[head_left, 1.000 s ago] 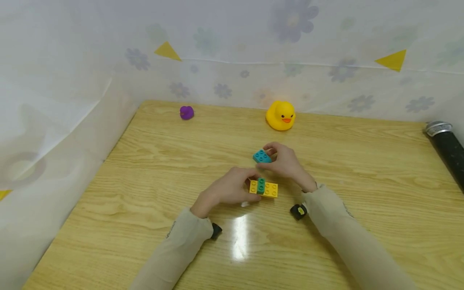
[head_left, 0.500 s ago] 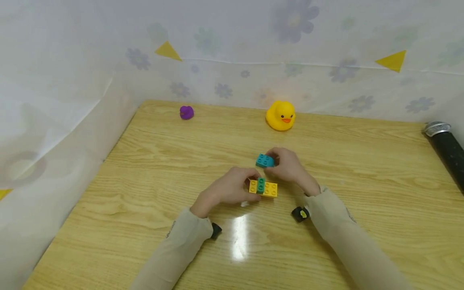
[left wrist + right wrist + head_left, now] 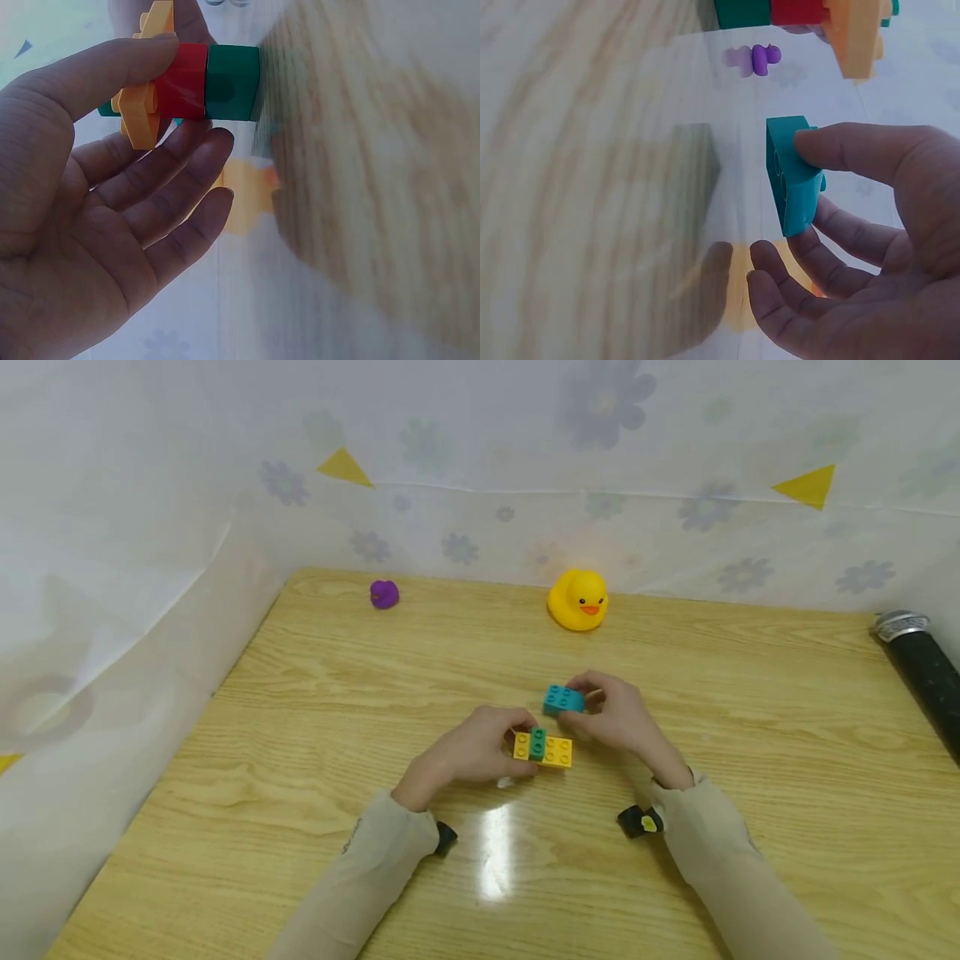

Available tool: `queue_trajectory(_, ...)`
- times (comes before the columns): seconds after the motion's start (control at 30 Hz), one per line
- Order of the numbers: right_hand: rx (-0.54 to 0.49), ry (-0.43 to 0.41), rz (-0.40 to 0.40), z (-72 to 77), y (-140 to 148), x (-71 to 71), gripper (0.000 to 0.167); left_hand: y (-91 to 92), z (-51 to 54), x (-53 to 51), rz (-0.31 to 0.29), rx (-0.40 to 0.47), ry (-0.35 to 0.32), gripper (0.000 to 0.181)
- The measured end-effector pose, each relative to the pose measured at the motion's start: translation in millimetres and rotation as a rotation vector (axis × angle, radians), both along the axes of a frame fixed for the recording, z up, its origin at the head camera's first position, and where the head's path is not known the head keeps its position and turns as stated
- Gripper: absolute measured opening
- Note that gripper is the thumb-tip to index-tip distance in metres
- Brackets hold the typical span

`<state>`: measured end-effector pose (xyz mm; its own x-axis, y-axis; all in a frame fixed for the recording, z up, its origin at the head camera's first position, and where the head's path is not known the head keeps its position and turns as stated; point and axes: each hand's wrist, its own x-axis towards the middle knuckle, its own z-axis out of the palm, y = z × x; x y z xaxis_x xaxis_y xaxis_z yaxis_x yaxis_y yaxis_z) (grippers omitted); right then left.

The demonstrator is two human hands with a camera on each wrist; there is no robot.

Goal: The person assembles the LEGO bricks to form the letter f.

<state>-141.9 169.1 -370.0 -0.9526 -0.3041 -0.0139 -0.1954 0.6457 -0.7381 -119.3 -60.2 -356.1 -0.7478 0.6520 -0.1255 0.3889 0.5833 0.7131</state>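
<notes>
My left hand (image 3: 480, 747) grips a small stack of toy building bricks. Crossing the stack is a long yellow brick (image 3: 557, 752), topped by a narrow green brick (image 3: 537, 743). Below, the left wrist view shows a red brick (image 3: 184, 82) and a lower green brick (image 3: 234, 82) close to the table; whether it touches cannot be told. The thumb presses the stack's near side. Just behind and to the right, my right hand (image 3: 618, 717) pinches a teal brick (image 3: 561, 699) with one rounded end. In the right wrist view its hollow underside faces the tabletop, a gap apart.
At the back of the wooden table (image 3: 300, 860) stand a yellow rubber duck (image 3: 577, 600) and a small purple duck (image 3: 384, 594). A black microphone (image 3: 918, 668) lies at the right edge. White flowered sheeting (image 3: 465, 460) hangs behind and on the left.
My right hand has moved right and slightly towards me with the teal brick, which has turned so its studded end points left. The left hand and its stack stay nearly in place.
</notes>
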Motion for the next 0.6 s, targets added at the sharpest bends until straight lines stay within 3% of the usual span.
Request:
queue_trajectory(0.33,-0.046,0.016,0.010,-0.1,10,9.5,0.034,-0.2,-1.6,0.8,0.011,0.012,-0.019,0.036)
queue_trajectory(0.6,-0.108,0.015,0.020,11.0,11,15.8,0.034,-0.3,-2.6,-0.6,0.015,0.025,-0.033,0.036)
